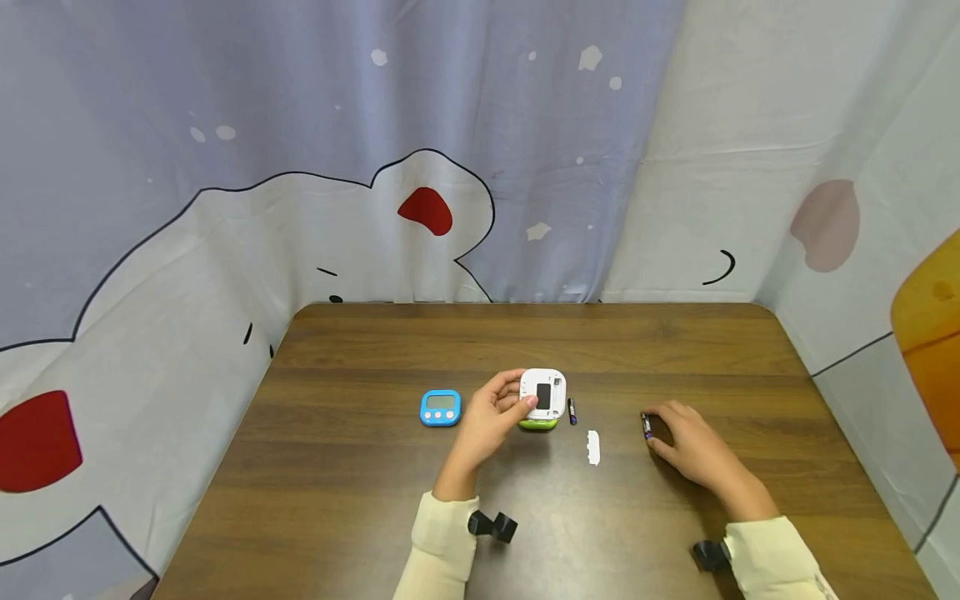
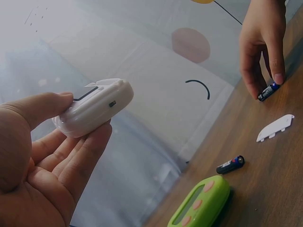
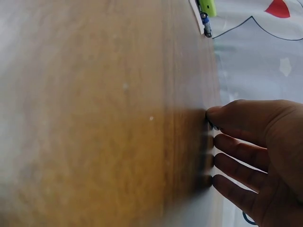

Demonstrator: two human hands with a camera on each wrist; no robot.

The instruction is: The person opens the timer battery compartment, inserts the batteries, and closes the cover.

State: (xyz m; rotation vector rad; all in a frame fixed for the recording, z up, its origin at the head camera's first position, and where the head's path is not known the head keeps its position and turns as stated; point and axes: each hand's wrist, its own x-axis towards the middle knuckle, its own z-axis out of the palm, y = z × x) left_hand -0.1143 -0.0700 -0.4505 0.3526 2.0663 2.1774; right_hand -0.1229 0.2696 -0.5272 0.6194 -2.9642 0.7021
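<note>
My left hand (image 1: 483, 425) grips a white digital timer (image 1: 553, 382) above the table, thumb on its back, where an uncovered battery compartment faces up. Under it a green timer (image 2: 208, 201) lies on the wood, partly hidden in the head view. Off to the right, my right hand (image 1: 693, 446) pinches a dark AAA battery (image 2: 269, 91) by its ends, down at the tabletop. A second battery (image 1: 572, 412) lies beside the green timer. Between the hands rests a white battery cover (image 1: 593, 447) with small tabs along one edge.
A blue timer (image 1: 441, 408) lies screen up, left of my left hand. The brown wooden table (image 1: 337, 500) ends at a patterned curtain (image 1: 300, 242) behind and at both sides.
</note>
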